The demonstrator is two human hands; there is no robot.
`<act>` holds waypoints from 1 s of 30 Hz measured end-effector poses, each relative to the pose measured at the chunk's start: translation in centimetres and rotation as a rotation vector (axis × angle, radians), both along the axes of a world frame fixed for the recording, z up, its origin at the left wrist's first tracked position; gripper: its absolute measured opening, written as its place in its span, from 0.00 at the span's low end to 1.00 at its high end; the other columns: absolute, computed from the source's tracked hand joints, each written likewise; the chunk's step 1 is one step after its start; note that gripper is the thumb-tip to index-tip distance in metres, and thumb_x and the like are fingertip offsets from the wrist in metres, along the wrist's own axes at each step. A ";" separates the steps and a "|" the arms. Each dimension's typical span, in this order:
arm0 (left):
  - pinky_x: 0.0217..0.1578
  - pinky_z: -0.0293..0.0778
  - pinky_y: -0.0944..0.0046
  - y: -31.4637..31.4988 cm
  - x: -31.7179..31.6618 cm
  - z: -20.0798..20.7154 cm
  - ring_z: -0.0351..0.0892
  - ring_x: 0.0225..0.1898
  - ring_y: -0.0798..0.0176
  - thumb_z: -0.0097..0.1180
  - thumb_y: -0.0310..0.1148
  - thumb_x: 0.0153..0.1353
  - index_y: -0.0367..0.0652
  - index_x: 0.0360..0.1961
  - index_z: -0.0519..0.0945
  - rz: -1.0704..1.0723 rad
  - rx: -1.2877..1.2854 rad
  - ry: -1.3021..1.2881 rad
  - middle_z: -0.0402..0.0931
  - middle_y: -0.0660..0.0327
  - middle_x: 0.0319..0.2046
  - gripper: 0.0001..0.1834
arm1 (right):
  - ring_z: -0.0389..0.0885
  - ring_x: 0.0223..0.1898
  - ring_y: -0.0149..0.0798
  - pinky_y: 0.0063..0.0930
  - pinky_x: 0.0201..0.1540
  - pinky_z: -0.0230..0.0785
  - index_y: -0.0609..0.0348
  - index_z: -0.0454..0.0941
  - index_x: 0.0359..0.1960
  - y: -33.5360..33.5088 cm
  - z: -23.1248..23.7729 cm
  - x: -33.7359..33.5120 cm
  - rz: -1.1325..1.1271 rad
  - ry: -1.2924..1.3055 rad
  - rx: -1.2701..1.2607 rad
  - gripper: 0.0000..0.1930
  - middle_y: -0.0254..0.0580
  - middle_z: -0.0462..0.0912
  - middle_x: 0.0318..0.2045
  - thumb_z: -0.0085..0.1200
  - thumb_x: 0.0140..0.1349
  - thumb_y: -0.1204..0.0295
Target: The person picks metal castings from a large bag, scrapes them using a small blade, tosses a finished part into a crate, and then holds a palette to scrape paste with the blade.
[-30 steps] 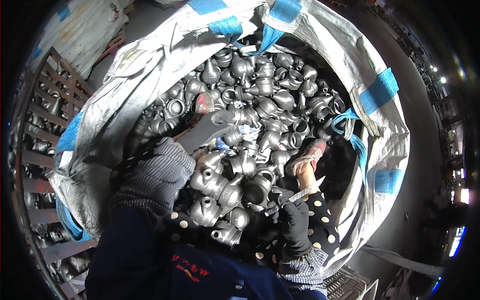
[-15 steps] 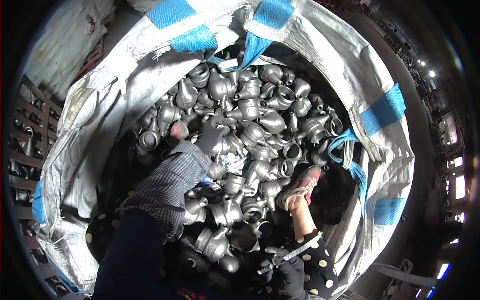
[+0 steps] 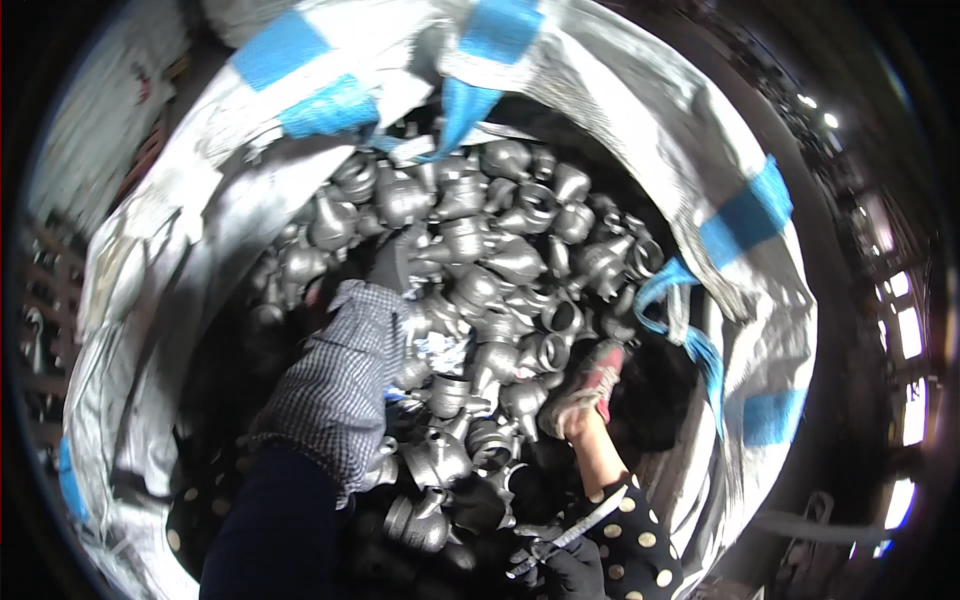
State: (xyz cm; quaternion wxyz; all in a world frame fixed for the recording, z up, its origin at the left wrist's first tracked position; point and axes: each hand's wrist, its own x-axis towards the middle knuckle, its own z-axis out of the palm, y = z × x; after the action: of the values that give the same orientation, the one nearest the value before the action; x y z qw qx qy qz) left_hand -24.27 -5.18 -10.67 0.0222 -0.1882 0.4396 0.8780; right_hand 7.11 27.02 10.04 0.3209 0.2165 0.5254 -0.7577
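**Dim workshop, bulk bag (image 3: 130, 400) of loose grey metal fittings (image 3: 515, 258)**

Setting: bag is white with blue straps (image 3: 745, 220); bright windows (image 3: 910, 335) far off to the right. Landmark for all places below: the red-and-white shoe (image 3: 588, 392) standing inside the bag.

Positions: fittings lie jumbled to the left of the shoe and beyond it, with crumpled white-and-blue scraps (image 3: 440, 352) among them on the shoe's left. Left hand (image 3: 395, 262), grey-gloved, is beyond the shoe and well to its left, just beside a banded fitting (image 3: 463, 240). Its fingers are hidden and blurred; cannot judge whether they are spread or closed on anything, nor whether they touch that fitting. Right hand (image 3: 565, 568), dark-gloved, is on the near side of the shoe; its fingers are wrapped around a thin pale bar (image 3: 572, 535), one end projecting toward the shoe.

Handling (judged): fittings look like castings: rigid, probably heavy for their size, unlikely to break. Smooth round bellies could slip or roll under a glove. Best hold: narrow neck, or across the collar at the wide mouth. Neighbours interlock, so a neck may snag. Bar seems stiff and light; mid-length grip suits it.
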 end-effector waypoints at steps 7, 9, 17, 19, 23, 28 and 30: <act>0.43 0.78 0.60 -8.1 -1.7 -4.0 0.79 0.41 0.61 0.48 0.39 0.66 0.32 0.53 0.71 -0.499 0.192 0.471 0.75 0.55 0.43 0.22 | 0.79 0.29 0.25 0.15 0.28 0.67 0.66 0.74 0.53 -0.4 -0.9 1.0 0.123 0.110 0.045 0.17 0.37 0.83 0.31 0.47 0.67 0.67; 0.43 0.78 0.60 -5.3 0.5 0.4 0.79 0.41 0.61 0.47 0.38 0.66 0.32 0.53 0.71 -0.399 0.068 0.247 0.76 0.55 0.43 0.21 | 0.77 0.24 0.28 0.17 0.26 0.66 0.72 0.74 0.49 -0.8 -0.1 0.8 0.065 0.042 0.046 0.15 0.45 0.83 0.31 0.46 0.64 0.74; 0.44 0.77 0.60 -1.9 18.3 15.6 0.79 0.42 0.62 0.44 0.36 0.68 0.32 0.52 0.72 -0.675 0.132 0.060 0.76 0.54 0.43 0.19 | 0.76 0.30 0.23 0.15 0.35 0.67 0.66 0.77 0.48 0.2 -1.4 0.8 -0.020 0.209 -0.076 0.14 0.33 0.80 0.28 0.46 0.66 0.71; 0.44 0.77 0.60 -1.2 22.1 18.4 0.79 0.42 0.62 0.44 0.35 0.68 0.32 0.51 0.72 -0.711 0.148 0.013 0.76 0.54 0.43 0.18 | 0.75 0.28 0.24 0.17 0.33 0.67 0.67 0.77 0.47 0.2 -0.7 0.1 0.072 0.545 0.174 0.14 0.33 0.80 0.27 0.44 0.67 0.71; 0.36 0.79 0.64 1.0 28.9 21.6 0.80 0.37 0.63 0.49 0.32 0.66 0.40 0.43 0.75 -0.707 -0.008 0.024 0.78 0.57 0.39 0.09 | 0.65 0.20 0.17 0.10 0.21 0.54 0.62 0.76 0.48 -0.7 -0.9 -1.0 0.003 0.568 0.107 0.15 0.26 0.77 0.26 0.46 0.67 0.66; 0.38 0.78 0.66 2.9 35.3 21.5 0.80 0.38 0.60 0.56 0.28 0.61 0.36 0.49 0.70 -0.515 -0.142 0.017 0.76 0.53 0.41 0.17 | 0.61 0.18 0.17 0.09 0.21 0.51 0.57 0.74 0.50 -2.1 0.7 -0.8 -0.041 0.470 -0.120 0.17 0.25 0.73 0.23 0.44 0.68 0.60; 0.38 0.78 0.66 3.8 36.2 19.8 0.80 0.38 0.61 0.57 0.28 0.60 0.36 0.50 0.70 -0.585 -0.187 0.067 0.76 0.53 0.40 0.18 | 0.61 0.18 0.17 0.09 0.20 0.51 0.57 0.74 0.50 -0.5 -1.5 -1.2 -0.003 0.280 -0.293 0.17 0.25 0.73 0.23 0.43 0.69 0.59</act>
State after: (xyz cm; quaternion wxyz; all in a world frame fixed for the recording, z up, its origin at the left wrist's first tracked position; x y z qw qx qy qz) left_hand 11.89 -1.42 9.16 0.2421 -0.0261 0.5543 0.7959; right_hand 5.91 26.48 8.54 0.2716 0.0610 0.4485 -0.8493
